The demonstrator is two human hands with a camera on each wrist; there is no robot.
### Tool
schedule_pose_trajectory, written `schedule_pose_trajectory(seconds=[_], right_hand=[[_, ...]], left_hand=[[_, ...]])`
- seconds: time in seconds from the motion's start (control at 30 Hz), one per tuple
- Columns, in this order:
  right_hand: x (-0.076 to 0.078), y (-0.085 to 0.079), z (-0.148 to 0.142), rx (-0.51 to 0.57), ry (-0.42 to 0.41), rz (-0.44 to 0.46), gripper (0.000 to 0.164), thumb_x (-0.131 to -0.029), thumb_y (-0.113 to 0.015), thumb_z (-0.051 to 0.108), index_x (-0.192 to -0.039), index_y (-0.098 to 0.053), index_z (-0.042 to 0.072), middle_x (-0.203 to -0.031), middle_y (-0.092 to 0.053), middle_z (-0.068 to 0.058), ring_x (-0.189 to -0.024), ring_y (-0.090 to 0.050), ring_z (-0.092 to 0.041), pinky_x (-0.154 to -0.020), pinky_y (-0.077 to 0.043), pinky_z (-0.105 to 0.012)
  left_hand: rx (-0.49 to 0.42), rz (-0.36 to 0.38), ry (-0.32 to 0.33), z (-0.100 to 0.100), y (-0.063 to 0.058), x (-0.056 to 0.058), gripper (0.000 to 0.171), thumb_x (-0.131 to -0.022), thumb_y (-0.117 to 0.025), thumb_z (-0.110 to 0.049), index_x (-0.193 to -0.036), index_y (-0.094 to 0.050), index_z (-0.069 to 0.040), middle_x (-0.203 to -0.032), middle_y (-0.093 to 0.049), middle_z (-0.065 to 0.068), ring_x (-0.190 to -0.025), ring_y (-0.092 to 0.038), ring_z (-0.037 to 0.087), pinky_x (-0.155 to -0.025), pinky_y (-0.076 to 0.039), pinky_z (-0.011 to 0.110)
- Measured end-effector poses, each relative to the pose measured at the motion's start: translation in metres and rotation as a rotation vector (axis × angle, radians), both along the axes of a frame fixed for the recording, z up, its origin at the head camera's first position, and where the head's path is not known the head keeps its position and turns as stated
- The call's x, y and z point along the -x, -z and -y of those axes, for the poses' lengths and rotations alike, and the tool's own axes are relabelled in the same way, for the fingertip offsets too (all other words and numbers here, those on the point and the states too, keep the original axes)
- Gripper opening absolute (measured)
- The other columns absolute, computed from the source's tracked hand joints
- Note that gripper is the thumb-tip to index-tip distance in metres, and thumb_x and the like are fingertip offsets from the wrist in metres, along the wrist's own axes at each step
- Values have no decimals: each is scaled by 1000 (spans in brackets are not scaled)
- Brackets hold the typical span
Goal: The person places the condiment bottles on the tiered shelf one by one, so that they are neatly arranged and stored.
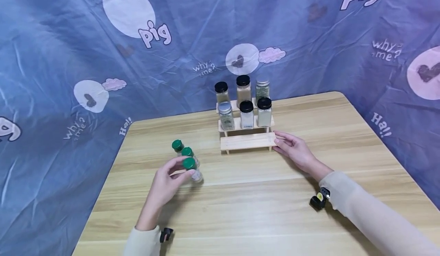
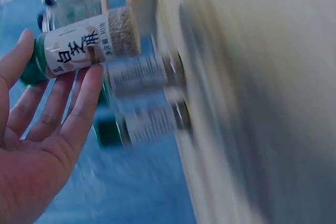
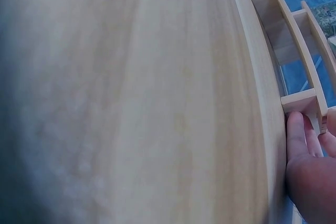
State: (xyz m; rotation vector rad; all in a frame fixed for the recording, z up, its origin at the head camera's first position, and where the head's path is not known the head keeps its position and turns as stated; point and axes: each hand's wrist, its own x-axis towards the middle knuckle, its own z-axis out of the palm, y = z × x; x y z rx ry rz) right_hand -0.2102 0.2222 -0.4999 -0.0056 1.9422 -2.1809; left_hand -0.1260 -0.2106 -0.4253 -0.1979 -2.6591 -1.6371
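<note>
My left hand [image 1: 168,181] pinches a spice jar [image 2: 89,45] by its green cap, thumb on one side and fingers on the other. The jar has a white label and pale granules inside; in the left wrist view its base stands farther from the tabletop than those of two similar green-capped jars [image 2: 139,74] beside it. My right hand [image 1: 295,151] holds the right end of the lowest step of a three-tier wooden rack [image 1: 247,141], thumb above and fingers below. In the right wrist view, those fingers [image 3: 296,135] reach under the step's end.
Several spice jars with black or silver lids, among them a white-filled jar [image 1: 264,114], stand on the rack's two upper tiers. The wooden table [image 1: 247,210] ends at the back against a blue printed cloth [image 1: 192,26], which also hangs at both sides.
</note>
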Motion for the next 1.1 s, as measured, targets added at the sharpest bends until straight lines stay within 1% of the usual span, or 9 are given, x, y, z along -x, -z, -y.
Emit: schedule_pose_trajectory(seconds=[0.1,0.23,0.4,0.5,0.57,0.7,0.8,0.93,1.1], right_hand=[[0,-2,-3,-15,0,-9,60,-108,-58,9,-160,-33,-5,-154,-44,-37,-109,-70,3,-106,-58,-22],[-2,-3,-5,-26,2,-19,59,-108,-58,9,-160,-33,-6,-152,-46,-36,-108,-71,2,-107,-58,-23],[-3,-2,-5,-27,12,-14,56,-108,-56,6,-159,-35,-5,-153,-44,-39,-106,-71,2,-106,-59,-23],[-2,0,-3,-21,13,-18,56,-108,-56,6,-159,-35,-5,-153,-42,-41,-106,-71,2,-105,-59,-23],[-2,1,-1,-18,13,-21,56,-108,-56,6,-159,-35,-6,-153,-43,-41,-106,-71,2,-105,-59,-24],[-3,3,1,-23,12,-27,56,-108,-58,7,-158,-37,-5,-151,-47,-39,-107,-70,1,-106,-59,-26],[-3,4,3,-34,14,-33,55,-107,-59,9,-158,-40,-4,-150,-50,-37,-107,-71,0,-107,-60,-28],[-4,5,2,-34,16,-41,54,-108,-59,9,-157,-41,-5,-148,-53,-36,-107,-72,-2,-107,-60,-29],[-6,5,-1,-15,12,-50,54,-108,-57,7,-157,-39,-6,-148,-52,-37,-107,-73,-3,-107,-59,-27]], left_hand=[[-11,-35,43,-30,-2,11,41,-90,-85,-26,-129,-72,-25,-120,-75,1,-110,-73,15,-92,-67,25],[-37,-66,64,-75,-1,29,41,-89,-85,-30,-128,-73,-28,-118,-76,-2,-108,-74,18,-87,-68,26],[-89,-103,92,-130,1,50,42,-89,-86,-31,-129,-73,-25,-120,-77,1,-109,-74,20,-87,-69,31],[-106,-121,112,-159,2,61,44,-90,-85,-31,-131,-73,-22,-121,-76,3,-109,-74,21,-86,-69,28],[-109,-133,117,-175,2,68,43,-90,-85,-32,-130,-73,-21,-119,-77,4,-108,-75,21,-83,-68,23],[-90,-174,112,-201,2,80,41,-90,-85,-31,-128,-75,-18,-111,-80,6,-104,-76,21,-78,-67,19],[-73,-191,99,-213,4,86,41,-90,-86,-30,-127,-75,-16,-107,-80,7,-102,-77,21,-81,-67,21],[-78,-179,95,-227,6,91,41,-90,-85,-30,-127,-75,-16,-108,-81,7,-100,-78,20,-88,-68,28],[-104,-202,99,-238,6,95,39,-91,-85,-25,-126,-75,-13,-108,-81,10,-100,-78,25,-92,-69,41]])
